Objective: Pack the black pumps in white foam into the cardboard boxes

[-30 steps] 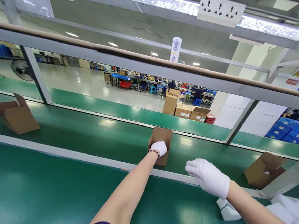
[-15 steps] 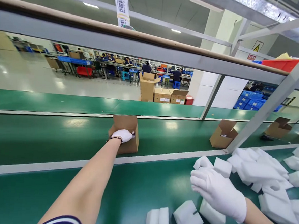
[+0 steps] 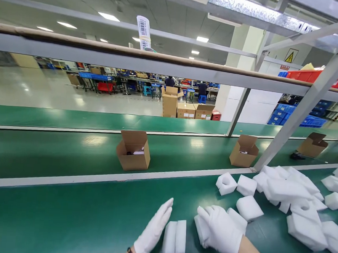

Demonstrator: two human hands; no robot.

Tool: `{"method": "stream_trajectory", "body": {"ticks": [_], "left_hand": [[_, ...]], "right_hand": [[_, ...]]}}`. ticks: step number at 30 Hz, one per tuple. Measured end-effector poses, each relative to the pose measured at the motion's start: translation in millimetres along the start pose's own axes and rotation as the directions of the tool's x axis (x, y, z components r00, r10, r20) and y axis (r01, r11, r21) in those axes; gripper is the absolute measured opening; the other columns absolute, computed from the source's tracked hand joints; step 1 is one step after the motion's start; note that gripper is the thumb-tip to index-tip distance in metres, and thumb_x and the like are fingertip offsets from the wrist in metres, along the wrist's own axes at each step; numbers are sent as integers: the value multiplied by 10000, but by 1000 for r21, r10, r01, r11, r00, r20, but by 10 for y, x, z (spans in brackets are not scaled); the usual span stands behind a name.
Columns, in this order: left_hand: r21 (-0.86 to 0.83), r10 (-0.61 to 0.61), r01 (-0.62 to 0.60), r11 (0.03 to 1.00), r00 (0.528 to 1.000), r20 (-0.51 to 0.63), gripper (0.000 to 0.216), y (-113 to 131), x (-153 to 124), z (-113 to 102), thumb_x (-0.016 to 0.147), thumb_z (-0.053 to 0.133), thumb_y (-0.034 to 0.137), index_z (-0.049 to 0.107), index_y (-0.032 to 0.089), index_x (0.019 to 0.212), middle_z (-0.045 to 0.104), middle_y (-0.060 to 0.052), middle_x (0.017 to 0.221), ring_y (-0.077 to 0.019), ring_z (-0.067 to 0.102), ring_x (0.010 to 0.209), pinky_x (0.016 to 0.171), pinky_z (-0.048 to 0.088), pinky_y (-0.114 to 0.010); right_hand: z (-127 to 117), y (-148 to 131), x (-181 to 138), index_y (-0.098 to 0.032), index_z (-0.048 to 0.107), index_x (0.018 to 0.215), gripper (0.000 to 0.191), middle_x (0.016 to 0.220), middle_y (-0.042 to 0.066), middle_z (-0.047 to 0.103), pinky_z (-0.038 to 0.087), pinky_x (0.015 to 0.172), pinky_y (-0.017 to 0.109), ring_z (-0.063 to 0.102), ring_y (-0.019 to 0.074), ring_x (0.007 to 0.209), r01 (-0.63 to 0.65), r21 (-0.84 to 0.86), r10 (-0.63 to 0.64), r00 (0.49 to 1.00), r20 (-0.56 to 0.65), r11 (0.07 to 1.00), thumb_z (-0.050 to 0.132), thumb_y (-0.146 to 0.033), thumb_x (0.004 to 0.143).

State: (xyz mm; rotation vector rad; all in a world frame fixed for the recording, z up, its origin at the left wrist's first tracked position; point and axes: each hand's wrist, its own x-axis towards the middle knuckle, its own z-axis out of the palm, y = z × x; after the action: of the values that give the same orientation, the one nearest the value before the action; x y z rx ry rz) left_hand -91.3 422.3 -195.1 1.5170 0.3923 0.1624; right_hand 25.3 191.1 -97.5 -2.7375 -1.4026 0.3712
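My left hand, in a white glove, is held just left of a pair of white foam pieces lying side by side on the green surface. Its fingers are stretched out and it holds nothing. To the right, my gloved right hand is curled over a white foam block, gripping it from above and hiding much of it. Another foam block shows just behind that hand. On the belt beyond stands an open cardboard box with a white item and something dark inside.
A heap of white foam pieces lies at the right. A second open box stands farther along the belt. A slanted metal post and a horizontal rail cross the view. A white ledge divides the green surfaces.
My left hand has come out of the cardboard box, down to the foam pair. My right hand has moved left and down onto a foam block. The view has tilted up slightly.
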Motion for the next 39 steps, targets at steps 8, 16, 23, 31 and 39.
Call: {"method": "stream_trajectory", "body": {"ticks": [8,16,23,31,39], "left_hand": [[-372,35,-52,927,998,-52,713,264,8,416,850,594,674,487,294,1443,375,-80,1616,-299,317,1497,1279,175,-499],[-610,117,26,792,974,193,871,780,129,755,797,766,447,352,235,1532,521,-113,1511,-327,428,1428,1241,271,-490],[-633,196,34,773,937,290,838,614,205,711,835,719,377,317,224,1554,549,-133,1482,-359,493,1372,1199,321,-554],[-642,64,-55,765,998,-10,679,632,208,734,831,700,557,497,254,1404,529,-124,1493,-352,463,1399,1212,324,-515],[-836,30,164,523,977,211,465,587,235,548,848,713,403,627,282,1289,697,-82,1298,-324,604,1265,1210,329,-533]], "right_hand": [[-139,44,86,-201,546,1352,795,1410,161,574,409,1158,545,529,355,1324,-39,575,355,820,-449,817,871,-346,641],[-36,-182,-12,-272,502,1427,865,1540,111,457,314,1213,517,395,328,1442,180,938,346,895,-281,297,809,-568,674],[66,-179,102,-235,645,1257,729,1328,153,652,550,967,515,666,342,1088,245,968,466,851,-241,54,797,-647,675],[60,-296,369,-226,588,1323,753,1354,152,633,602,626,376,662,197,681,292,956,660,716,-229,16,683,-722,766],[138,-380,471,-233,419,1505,841,1493,156,522,445,1134,488,498,331,1371,291,945,516,792,-326,151,624,-698,834]]}}
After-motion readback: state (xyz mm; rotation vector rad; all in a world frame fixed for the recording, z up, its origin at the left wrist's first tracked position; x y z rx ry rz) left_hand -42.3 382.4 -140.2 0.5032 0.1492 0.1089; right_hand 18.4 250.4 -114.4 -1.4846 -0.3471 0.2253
